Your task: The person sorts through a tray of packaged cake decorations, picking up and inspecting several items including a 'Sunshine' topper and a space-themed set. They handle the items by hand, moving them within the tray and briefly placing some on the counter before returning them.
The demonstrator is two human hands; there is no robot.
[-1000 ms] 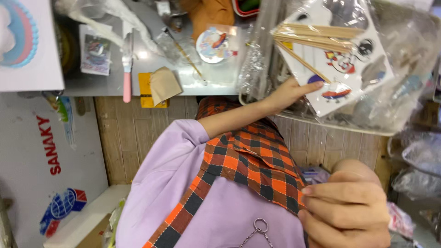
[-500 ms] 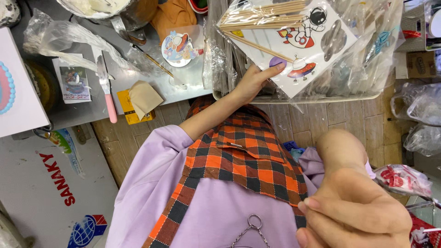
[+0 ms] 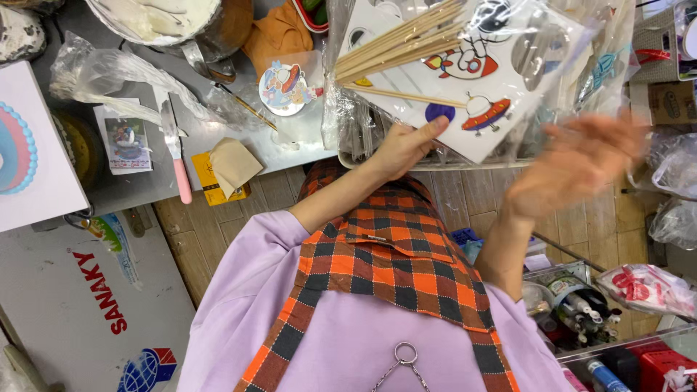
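Left hand (image 3: 403, 145) grips clear sticker bag (image 3: 501, 87) at lower edge; right hand (image 3: 573, 163) open, blurred, just beside bag.

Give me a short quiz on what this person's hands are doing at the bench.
1. True or false: the left hand holds a clear packet with wooden sticks and cartoon cut-outs.
2. The right hand is: A) holding scissors; B) open, empty and blurred; C) gripping a spoon.
3. Fill in: the knife on the steel table has a ____ handle.
Key: 1 true; 2 B; 3 pink.
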